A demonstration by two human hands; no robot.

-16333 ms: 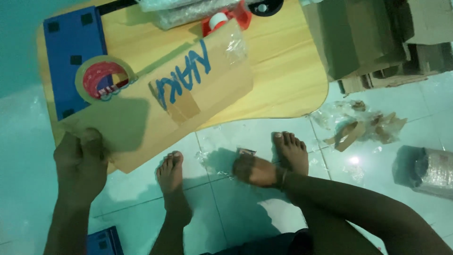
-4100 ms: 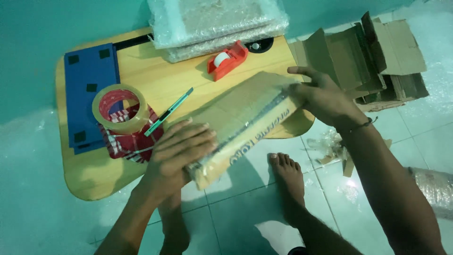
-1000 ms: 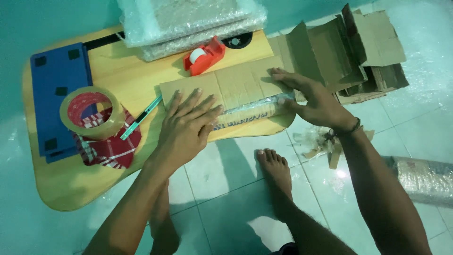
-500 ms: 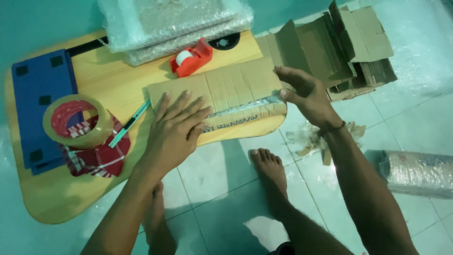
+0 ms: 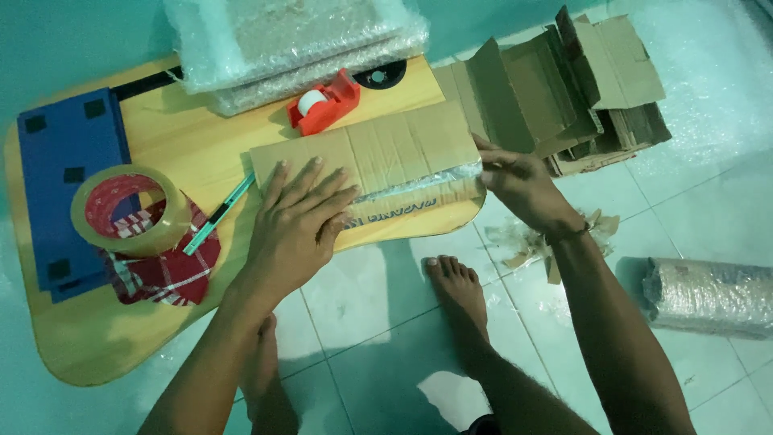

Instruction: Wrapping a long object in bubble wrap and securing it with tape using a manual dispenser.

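Observation:
A flat cardboard parcel (image 5: pixel 403 149) lies on the low wooden table (image 5: pixel 97 346), with a strip of clear tape along its near edge. My left hand (image 5: pixel 298 221) presses flat on its left part, fingers spread. My right hand (image 5: pixel 515 181) grips the parcel's right end at the taped seam. A big roll of clear tape (image 5: pixel 129 211) stands to the left on a red packet (image 5: pixel 165 270). A teal cutter (image 5: pixel 217 216) lies between the roll and my left hand.
A red tape dispenser (image 5: pixel 322 103) sits behind the parcel, with bubble-wrapped bundles (image 5: pixel 298 44) behind it. A blue board (image 5: pixel 68 185) lies at the table's left. Flattened cardboard boxes (image 5: pixel 564 89) are piled on the floor at right, a bubble wrap roll (image 5: pixel 708 296) nearer. My bare feet (image 5: pixel 455 290) rest on the tiles.
The parcel has been laid flat and turned lengthwise on the table. My left hand stays pressed on it, and my right hand has slid to its right end.

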